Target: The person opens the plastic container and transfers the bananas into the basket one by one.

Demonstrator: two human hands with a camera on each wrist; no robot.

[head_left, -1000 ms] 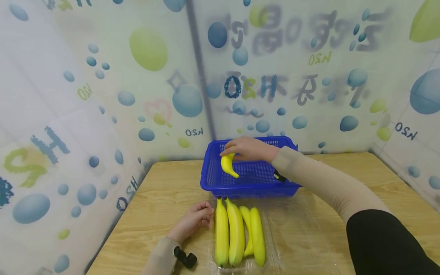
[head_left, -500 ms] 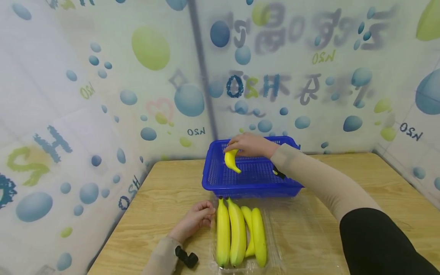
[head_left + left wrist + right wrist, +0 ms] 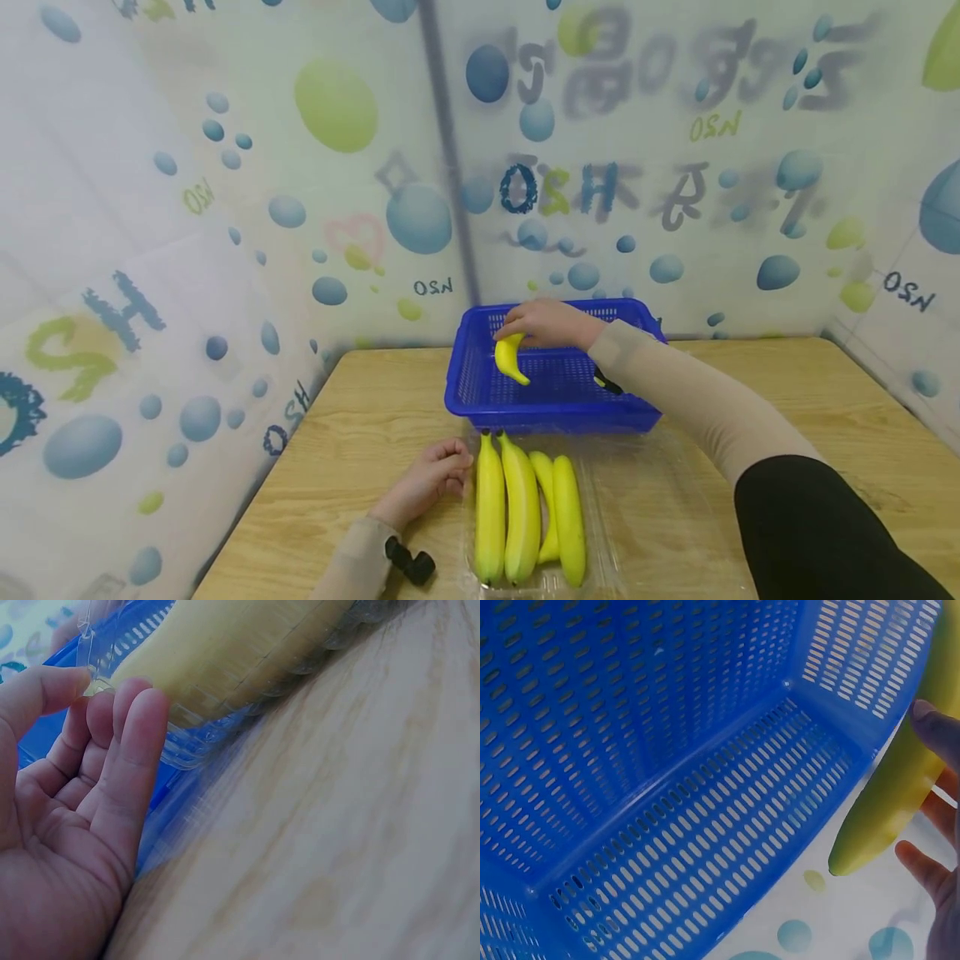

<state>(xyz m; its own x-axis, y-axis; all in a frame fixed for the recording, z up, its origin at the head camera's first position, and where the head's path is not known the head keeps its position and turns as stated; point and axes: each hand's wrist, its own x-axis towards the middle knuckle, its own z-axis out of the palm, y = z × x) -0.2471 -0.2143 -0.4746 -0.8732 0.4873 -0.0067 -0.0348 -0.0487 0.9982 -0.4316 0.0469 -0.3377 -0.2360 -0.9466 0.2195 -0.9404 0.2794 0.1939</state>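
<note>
In the head view my right hand [image 3: 550, 323] grips a yellow banana [image 3: 511, 358] over the left part of a blue plastic basket [image 3: 553, 419], with the banana's narrow end pointing down. The right wrist view shows the thumb and fingers round this banana [image 3: 896, 799] at the basket's rim. My left hand [image 3: 426, 482] is at the left side of a clear plastic box [image 3: 600, 542]; in the left wrist view thumb and index finger pinch the box's edge. Several bananas [image 3: 522, 512] lie side by side lengthwise in that box.
Both containers stand on a wooden table [image 3: 360, 392], the basket behind the box. A patterned wall covering [image 3: 420, 217] rises right behind the basket and along the left side. The basket's inside [image 3: 705, 817] has slotted walls and floor.
The view has drifted slightly. My right hand with the banana has lifted a little and come down again over the basket. The left hand stays at the box's edge.
</note>
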